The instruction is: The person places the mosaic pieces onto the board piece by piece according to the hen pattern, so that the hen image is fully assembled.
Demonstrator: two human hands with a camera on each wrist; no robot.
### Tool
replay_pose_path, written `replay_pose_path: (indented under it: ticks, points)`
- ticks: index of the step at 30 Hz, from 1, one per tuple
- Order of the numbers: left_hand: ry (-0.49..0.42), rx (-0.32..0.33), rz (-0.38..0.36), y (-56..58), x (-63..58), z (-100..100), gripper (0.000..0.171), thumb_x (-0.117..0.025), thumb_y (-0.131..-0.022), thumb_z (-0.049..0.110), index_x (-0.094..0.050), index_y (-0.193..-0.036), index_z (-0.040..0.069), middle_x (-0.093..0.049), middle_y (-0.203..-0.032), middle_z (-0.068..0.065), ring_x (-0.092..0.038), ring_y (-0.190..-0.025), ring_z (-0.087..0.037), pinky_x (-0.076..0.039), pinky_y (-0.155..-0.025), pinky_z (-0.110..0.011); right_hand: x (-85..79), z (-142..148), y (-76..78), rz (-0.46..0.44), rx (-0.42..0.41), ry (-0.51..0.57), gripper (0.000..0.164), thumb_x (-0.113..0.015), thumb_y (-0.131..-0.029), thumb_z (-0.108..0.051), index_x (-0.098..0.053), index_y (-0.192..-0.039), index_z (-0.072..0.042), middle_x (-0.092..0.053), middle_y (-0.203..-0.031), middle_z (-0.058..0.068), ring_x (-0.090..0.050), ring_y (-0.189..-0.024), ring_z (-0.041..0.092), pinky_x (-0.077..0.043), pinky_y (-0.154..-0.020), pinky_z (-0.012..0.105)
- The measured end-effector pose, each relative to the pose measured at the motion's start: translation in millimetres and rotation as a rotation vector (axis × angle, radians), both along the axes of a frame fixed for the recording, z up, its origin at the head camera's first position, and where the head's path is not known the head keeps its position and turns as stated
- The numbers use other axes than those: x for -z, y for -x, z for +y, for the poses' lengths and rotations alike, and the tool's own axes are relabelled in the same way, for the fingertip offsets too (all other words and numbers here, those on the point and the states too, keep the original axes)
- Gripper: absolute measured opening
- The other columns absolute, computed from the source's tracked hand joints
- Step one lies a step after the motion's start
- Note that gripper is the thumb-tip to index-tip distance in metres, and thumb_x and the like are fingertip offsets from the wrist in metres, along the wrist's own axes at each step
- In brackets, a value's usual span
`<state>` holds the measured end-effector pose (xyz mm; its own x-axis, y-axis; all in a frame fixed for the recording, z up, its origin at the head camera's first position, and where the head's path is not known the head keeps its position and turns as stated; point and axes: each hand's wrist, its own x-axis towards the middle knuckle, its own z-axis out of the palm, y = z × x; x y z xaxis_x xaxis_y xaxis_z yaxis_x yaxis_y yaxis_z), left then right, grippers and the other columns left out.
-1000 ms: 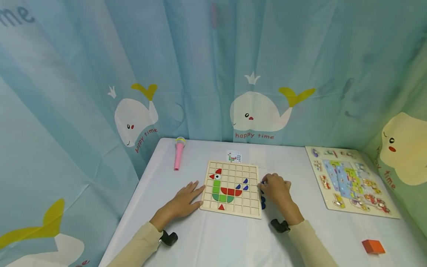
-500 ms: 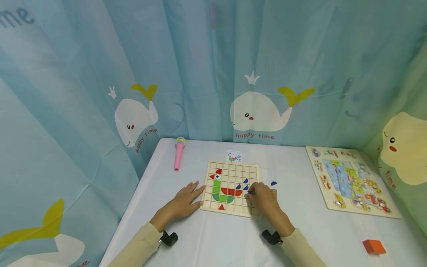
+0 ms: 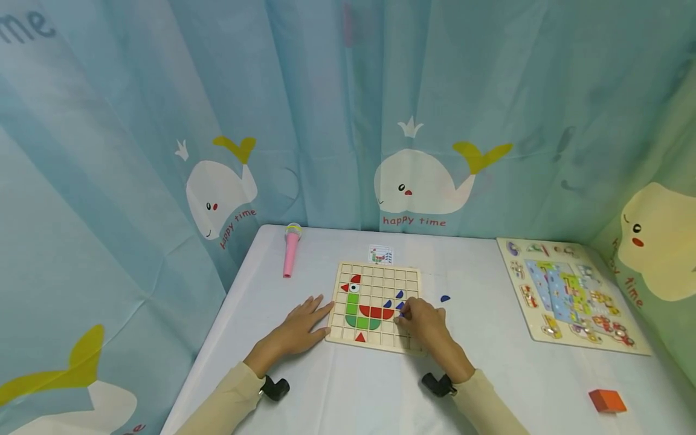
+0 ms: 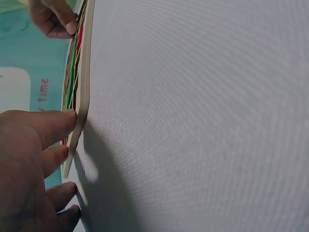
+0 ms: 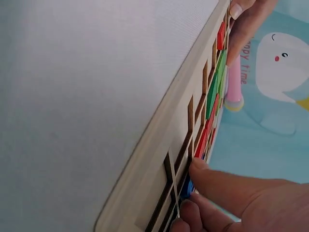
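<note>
A wooden grid board (image 3: 375, 353) lies on the table, with red, green and blue pieces forming a bird in its squares. Spread fingers of my left hand (image 3: 298, 326) rest at the board's left edge, thumb and fingertips against the rim in the left wrist view. Over the right part of the board, my right hand (image 3: 429, 326) pinches a blue half-round piece (image 5: 187, 187) between thumb and fingers, down at the grid. More blue pieces (image 3: 388, 304) sit just left of those fingertips. Outside the board, one blue half-round piece (image 3: 445, 298) lies beyond the right hand.
Behind the board lies a small picture card (image 3: 380, 255) of a similar bird. A pink toy microphone (image 3: 290, 254) is at the back left. On the right are a picture puzzle board (image 3: 535, 329) and an orange block (image 3: 607, 400). A whale-print curtain (image 3: 326, 121) surrounds the table.
My right hand has moved left from the blue pieces beside the board onto the grid, bringing a blue half-round piece, then shifted slightly further left. The left hand stays in place.
</note>
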<state>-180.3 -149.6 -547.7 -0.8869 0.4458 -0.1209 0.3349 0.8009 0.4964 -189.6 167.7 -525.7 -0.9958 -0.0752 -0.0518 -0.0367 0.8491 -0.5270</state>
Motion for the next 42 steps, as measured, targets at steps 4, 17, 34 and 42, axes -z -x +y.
replay_pose_path:
  ticks: [4, 17, 34, 42]
  points:
    - [-0.003, -0.001, -0.001, 0.0, 1.1, -1, 0.062, -0.057, -0.109, 0.038, -0.039, -0.165, 0.021, -0.027, -0.174, -0.013, -0.019, -0.162, -0.04, -0.02, -0.129, -0.061, 0.1, 1, -0.6, 0.005, -0.003, -0.003, 0.013, -0.079, -0.094, -0.013, -0.071, -0.099, -0.004, -0.073, -0.088, 0.004, -0.066, -0.083, 0.023, -0.033, -0.078, 0.046]
    - [-0.007, -0.002, 0.0, 0.2, 2.2, -2, 0.062, -0.058, -0.109, 0.038, -0.039, -0.165, 0.021, -0.027, -0.174, -0.013, -0.019, -0.162, -0.039, -0.02, -0.129, -0.06, -6.3, 26, 4.0, 0.032, 0.019, -0.022, 0.013, -0.074, -0.097, -0.013, -0.067, -0.099, -0.001, -0.064, -0.09, 0.01, -0.059, -0.08, 0.023, -0.049, -0.074, 0.043]
    - [0.0, 0.0, -0.006, 1.3, 3.0, -3, 0.062, -0.056, -0.109, 0.04, -0.039, -0.165, 0.022, -0.026, -0.174, -0.012, -0.019, -0.162, -0.039, -0.021, -0.13, -0.059, -2.5, 99, 40.2, -0.109, 0.128, -0.097, 0.027, -0.061, -0.106, -0.018, -0.061, -0.104, 0.009, -0.062, -0.092, 0.021, -0.057, -0.081, 0.031, -0.052, -0.071, 0.045]
    - [0.018, 0.0, -0.008, 3.0, 6.1, -2, 0.063, -0.055, -0.109, 0.043, -0.037, -0.166, 0.024, -0.025, -0.175, -0.011, -0.018, -0.163, -0.037, -0.021, -0.13, -0.058, -7.2, 97, 50.7, -0.137, 0.111, -0.084, 0.021, -0.062, -0.101, -0.012, -0.063, -0.104, 0.008, -0.062, -0.094, 0.021, -0.057, -0.082, 0.031, -0.051, -0.069, 0.043]
